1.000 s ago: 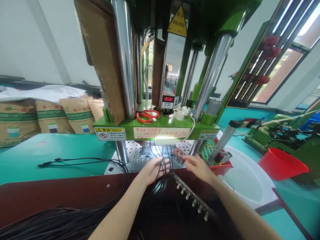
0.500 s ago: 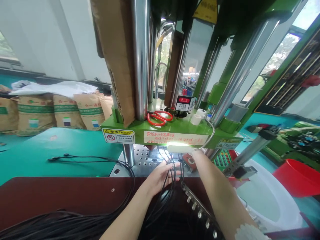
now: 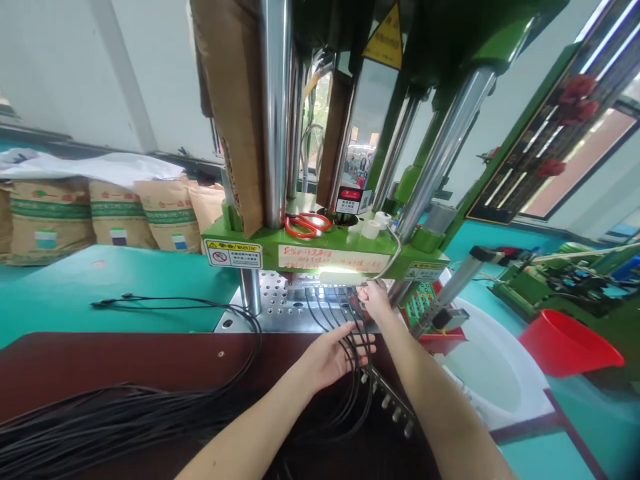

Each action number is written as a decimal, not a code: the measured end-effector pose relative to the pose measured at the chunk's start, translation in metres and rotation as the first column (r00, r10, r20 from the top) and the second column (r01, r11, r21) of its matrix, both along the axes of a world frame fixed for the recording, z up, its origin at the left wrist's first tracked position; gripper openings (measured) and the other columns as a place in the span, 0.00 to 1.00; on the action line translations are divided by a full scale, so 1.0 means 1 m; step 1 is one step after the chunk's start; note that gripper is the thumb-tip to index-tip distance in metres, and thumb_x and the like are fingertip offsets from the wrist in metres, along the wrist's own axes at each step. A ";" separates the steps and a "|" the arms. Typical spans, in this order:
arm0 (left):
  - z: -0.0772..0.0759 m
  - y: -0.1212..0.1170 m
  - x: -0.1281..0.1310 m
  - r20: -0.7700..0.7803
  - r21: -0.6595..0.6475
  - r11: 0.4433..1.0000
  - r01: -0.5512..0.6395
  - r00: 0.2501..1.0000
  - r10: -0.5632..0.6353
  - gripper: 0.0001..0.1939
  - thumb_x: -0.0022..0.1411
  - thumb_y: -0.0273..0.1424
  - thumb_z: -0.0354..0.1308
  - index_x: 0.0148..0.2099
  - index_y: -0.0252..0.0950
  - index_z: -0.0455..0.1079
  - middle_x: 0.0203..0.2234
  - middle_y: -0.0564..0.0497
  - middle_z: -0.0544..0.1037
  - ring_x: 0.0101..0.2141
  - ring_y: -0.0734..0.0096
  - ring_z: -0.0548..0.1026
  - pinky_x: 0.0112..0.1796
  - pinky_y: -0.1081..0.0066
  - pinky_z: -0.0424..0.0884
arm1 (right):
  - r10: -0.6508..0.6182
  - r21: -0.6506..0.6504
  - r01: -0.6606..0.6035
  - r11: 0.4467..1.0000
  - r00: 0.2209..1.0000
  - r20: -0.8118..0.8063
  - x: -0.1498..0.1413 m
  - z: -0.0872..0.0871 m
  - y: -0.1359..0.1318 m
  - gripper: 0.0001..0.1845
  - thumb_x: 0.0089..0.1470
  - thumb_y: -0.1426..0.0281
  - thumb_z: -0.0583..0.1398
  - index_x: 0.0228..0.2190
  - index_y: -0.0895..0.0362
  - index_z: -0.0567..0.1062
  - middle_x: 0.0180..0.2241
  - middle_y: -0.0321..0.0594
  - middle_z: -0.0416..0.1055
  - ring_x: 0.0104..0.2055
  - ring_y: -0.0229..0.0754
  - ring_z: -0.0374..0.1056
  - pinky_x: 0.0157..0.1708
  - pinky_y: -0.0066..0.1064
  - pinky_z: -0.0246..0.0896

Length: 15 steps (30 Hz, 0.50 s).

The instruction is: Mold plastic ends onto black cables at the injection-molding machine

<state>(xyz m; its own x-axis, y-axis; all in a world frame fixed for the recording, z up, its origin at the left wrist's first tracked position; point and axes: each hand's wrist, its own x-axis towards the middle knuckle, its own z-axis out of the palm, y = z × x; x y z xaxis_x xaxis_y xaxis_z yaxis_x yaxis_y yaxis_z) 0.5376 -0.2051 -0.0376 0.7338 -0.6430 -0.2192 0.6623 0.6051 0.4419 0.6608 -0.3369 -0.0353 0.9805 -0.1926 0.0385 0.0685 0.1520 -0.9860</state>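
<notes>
Palm up, with its fingers outstretched, the left hand (image 3: 335, 359) sits among several black cables (image 3: 357, 375), which run across its fingers; the right hand (image 3: 375, 300) has its fingers curled just under the press, and I cannot tell whether it grips anything. Largest is the green press (image 3: 345, 237), its shiny posts rising on both sides. Before it lies a dark brown bench (image 3: 150, 360), bearing a long cable heap (image 3: 100, 420) at the left. To the right stands a white tub (image 3: 533, 373) with a red bucket (image 3: 567, 347) near it; paper sacks (image 3: 117, 213) line the far left. Under the press, the black cables reach over a metal plate (image 3: 260, 323) full of holes, lit by a lamp (image 3: 343, 280) along the crossbar's lower edge. On the crossbar rest red-handled scissors (image 3: 314, 231) and, smallest, a white roll (image 3: 371, 229).
</notes>
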 end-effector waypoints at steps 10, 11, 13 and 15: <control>0.015 -0.014 -0.055 -0.142 0.033 0.990 -0.139 0.980 0.142 0.05 0.60 0.25 0.49 0.34 0.29 0.65 0.17 0.56 0.62 0.14 0.87 0.57 0.14 0.85 0.53 | -0.058 0.038 0.056 0.998 0.997 0.048 -0.057 0.014 0.004 0.10 0.44 0.63 0.57 0.22 0.56 0.62 0.10 0.28 0.59 0.08 0.27 0.48 0.09 0.19 0.33; 0.016 -0.012 -0.059 -0.162 0.006 0.990 -0.142 0.977 0.141 0.06 0.61 0.25 0.48 0.34 0.28 0.64 0.17 0.57 0.60 0.13 0.88 0.56 0.13 0.86 0.50 | -0.072 0.034 0.070 0.997 0.996 0.048 -0.061 0.014 0.006 0.10 0.44 0.64 0.57 0.21 0.56 0.62 0.10 0.28 0.59 0.09 0.28 0.48 0.09 0.19 0.33; 0.017 -0.009 -0.066 -0.209 -0.041 0.989 -0.145 0.969 0.133 0.08 0.62 0.25 0.45 0.34 0.28 0.64 0.16 0.58 0.58 0.12 0.89 0.53 0.12 0.87 0.47 | -0.099 0.027 0.097 0.995 0.994 0.049 -0.069 0.013 0.011 0.09 0.44 0.65 0.56 0.20 0.56 0.62 0.10 0.28 0.58 0.09 0.28 0.48 0.09 0.20 0.33; 0.019 -0.004 -0.074 -0.255 -0.060 0.985 -0.159 0.957 0.139 0.09 0.63 0.25 0.43 0.34 0.28 0.63 0.16 0.59 0.56 0.12 0.90 0.52 0.12 0.88 0.46 | -0.117 0.022 0.116 0.993 0.992 0.052 -0.077 0.011 0.016 0.09 0.45 0.66 0.55 0.20 0.56 0.62 0.10 0.27 0.57 0.10 0.29 0.48 0.09 0.21 0.34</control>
<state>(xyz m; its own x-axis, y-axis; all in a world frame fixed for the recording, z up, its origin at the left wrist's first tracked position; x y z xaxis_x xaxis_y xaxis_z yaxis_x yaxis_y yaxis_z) 0.4638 -0.2095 -0.0190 0.7514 -0.5529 -0.3601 0.6446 0.7318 0.2212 0.5843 -0.3210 -0.0248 0.9479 -0.3068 0.0851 0.1390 0.1582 -0.9776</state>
